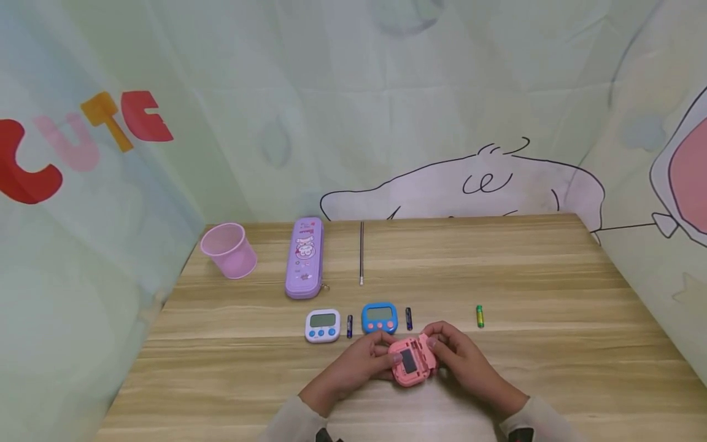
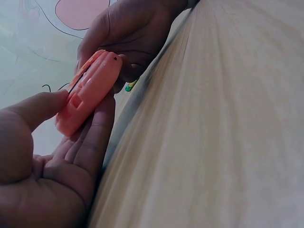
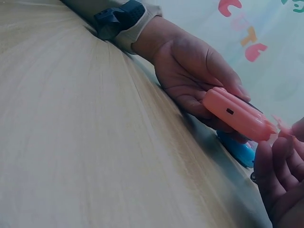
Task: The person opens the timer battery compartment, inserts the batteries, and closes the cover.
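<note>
A pink digital timer point(image 1: 407, 372) is held just over the table in front of the person, its back with a dark panel facing up. My left hand point(image 1: 361, 361) grips it by the left side, thumb on top and fingers underneath. At its right side a pink flap point(image 1: 427, 352) stands out from the body, and my right hand point(image 1: 459, 355) pinches that flap between thumb and fingers. In the right wrist view the flap point(image 3: 280, 124) sticks out past the end of the timer. Behind the hands lie a blue timer point(image 1: 379, 317) and a white timer point(image 1: 323, 325).
Two dark batteries point(image 1: 350, 326) point(image 1: 409, 318) lie beside the white and blue timers. Further right is a green-yellow battery point(image 1: 480, 316). At the back stand a pink cup point(image 1: 237, 256), a purple pencil case point(image 1: 304, 258) and a thin pencil point(image 1: 361, 253) lying lengthwise. A printed curtain backs the wooden table point(image 1: 530, 276).
</note>
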The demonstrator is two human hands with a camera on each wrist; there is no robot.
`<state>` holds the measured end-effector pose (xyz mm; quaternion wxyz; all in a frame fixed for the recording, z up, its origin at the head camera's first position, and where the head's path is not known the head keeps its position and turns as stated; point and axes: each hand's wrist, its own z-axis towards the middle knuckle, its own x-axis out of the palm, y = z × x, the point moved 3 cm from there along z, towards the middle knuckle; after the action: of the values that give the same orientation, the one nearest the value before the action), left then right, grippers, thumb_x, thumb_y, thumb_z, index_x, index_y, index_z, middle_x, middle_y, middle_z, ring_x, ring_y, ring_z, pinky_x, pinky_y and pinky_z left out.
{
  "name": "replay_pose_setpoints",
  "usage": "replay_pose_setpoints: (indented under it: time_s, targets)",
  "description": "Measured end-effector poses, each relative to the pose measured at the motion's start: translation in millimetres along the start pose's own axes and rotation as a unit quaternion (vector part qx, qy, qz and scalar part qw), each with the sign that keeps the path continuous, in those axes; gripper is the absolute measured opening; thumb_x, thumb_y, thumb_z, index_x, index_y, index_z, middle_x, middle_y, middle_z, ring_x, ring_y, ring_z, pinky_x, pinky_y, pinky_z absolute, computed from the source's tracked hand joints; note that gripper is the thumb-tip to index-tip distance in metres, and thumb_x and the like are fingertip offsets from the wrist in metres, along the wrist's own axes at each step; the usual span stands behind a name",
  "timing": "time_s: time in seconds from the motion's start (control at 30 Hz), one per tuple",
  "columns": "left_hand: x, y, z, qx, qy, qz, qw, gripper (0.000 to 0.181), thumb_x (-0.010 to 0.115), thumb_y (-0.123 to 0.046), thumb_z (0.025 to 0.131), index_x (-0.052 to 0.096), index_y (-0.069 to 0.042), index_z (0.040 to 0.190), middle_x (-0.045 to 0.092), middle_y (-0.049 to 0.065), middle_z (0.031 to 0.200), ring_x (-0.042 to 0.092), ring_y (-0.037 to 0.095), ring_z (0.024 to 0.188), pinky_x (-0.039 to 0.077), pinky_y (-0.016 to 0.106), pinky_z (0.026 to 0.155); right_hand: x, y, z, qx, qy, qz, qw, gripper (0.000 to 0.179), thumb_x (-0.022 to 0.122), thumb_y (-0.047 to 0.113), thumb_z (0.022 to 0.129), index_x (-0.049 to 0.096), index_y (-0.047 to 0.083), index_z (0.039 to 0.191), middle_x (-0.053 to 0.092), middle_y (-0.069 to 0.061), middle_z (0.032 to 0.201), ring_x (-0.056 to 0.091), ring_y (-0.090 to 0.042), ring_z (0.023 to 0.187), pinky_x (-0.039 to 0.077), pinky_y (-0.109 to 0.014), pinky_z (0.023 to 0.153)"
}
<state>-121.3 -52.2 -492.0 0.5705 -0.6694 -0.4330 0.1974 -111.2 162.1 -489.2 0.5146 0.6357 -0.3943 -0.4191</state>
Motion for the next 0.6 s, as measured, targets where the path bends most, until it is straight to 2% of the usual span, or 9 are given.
replay_pose_setpoints:
  time_s: [0.2,0.4,0.6]
  targets:
    - [0.7,1.3,2.1,0.0,0.007,-0.01,0.9999,0.037,0.063,-0.011,0.095,0.048,0.006,0.125,0.068,0.021,0.11,0.068,0.031,0.097,0.058,0.038,0.082,-4.6,0.6,-1.4,0.002,-0.019,-0.015,0.9997,0.027,0.055,0.027,0.1,0.054,0.004,0.115,0.061,-0.012,0.093,0.059,-0.02,0.079,0.056,-0.029,0.07]
    - [0.4,1.9,2.7,-0.006,0.003,-0.006,1.0,0.037,0.062,-0.011,0.095,0.048,0.005,0.126,0.068,0.019,0.11,0.068,0.03,0.097,0.058,0.037,0.082,-14.8,-1.6,-1.7,0.005,-0.064,-0.033,0.9974,0.02,0.06,0.02,0.098,0.056,0.006,0.112,0.062,-0.011,0.094,0.062,-0.022,0.082,0.058,-0.031,0.072]
    - [0.8,1.4,1.0,-0.002,0.003,-0.003,1.0,0.038,0.063,-0.011,0.095,0.048,0.006,0.125,0.068,0.02,0.11,0.068,0.03,0.096,0.058,0.037,0.082,-23.6,-5.6,-3.1,-0.027,-0.075,-0.084,0.9933,0.016,0.063,0.016,0.095,0.059,0.011,0.11,0.063,-0.007,0.094,0.063,-0.021,0.083,0.056,-0.029,0.075]
